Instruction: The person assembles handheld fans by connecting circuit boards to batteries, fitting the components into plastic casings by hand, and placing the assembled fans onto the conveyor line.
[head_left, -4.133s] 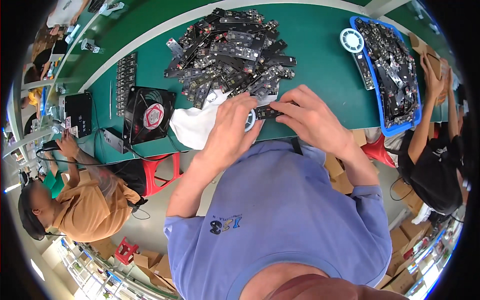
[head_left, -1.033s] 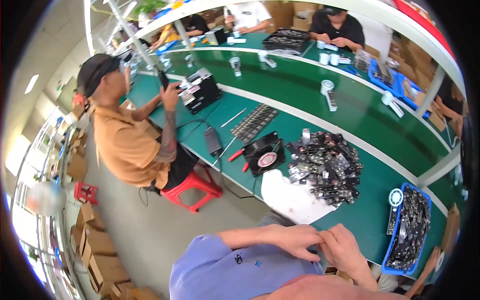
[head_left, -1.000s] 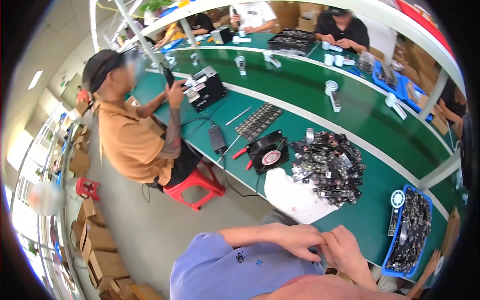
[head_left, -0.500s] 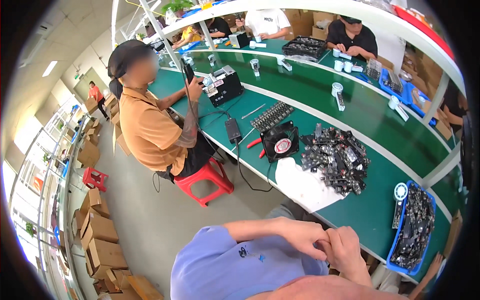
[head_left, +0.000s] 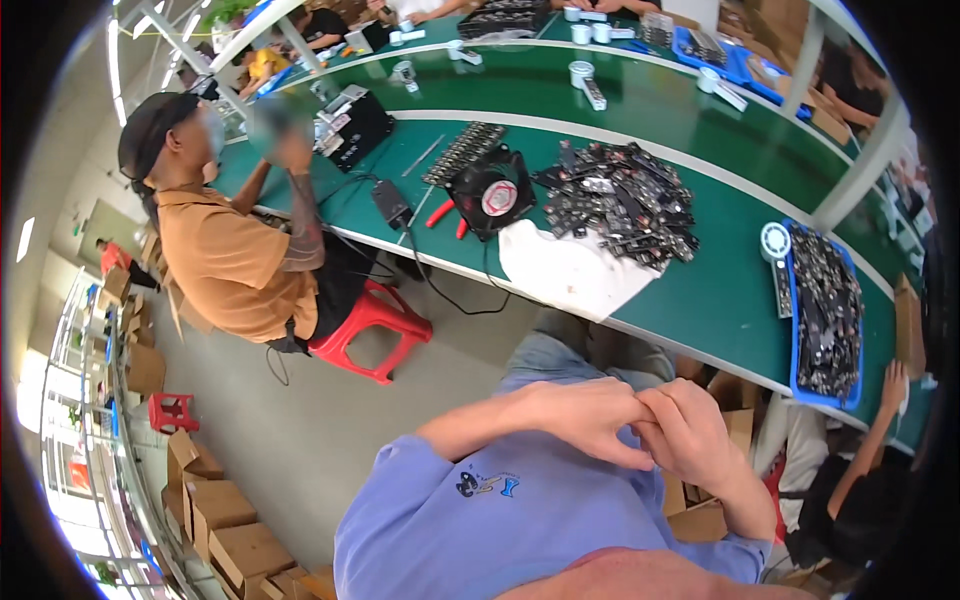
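My left hand (head_left: 588, 418) and my right hand (head_left: 692, 436) meet in front of my shirt, off the table's near edge. Both have curled fingers, and their fingertips press together. Whatever lies between them, if anything, is hidden. Beyond them, on the green table, a white cloth or sheet (head_left: 560, 275) lies partly under a heap of small black circuit-board assemblies (head_left: 625, 205). Beside the heap stands a black square fan (head_left: 492, 193). Red-handled pliers (head_left: 440, 213) rest next to it.
A blue tray (head_left: 797, 385) full of black parts sits at the right, a white round-headed device (head_left: 775, 243) along its side. A black adapter (head_left: 391, 204) trails cable over the edge. At left, a co-worker (head_left: 235, 225) sits on a red stool (head_left: 375, 330). A shelf post (head_left: 868, 160) rises at right.
The view has swung right and down, so the table and co-worker appear farther left and higher. My hands stay together, slightly higher in the picture.
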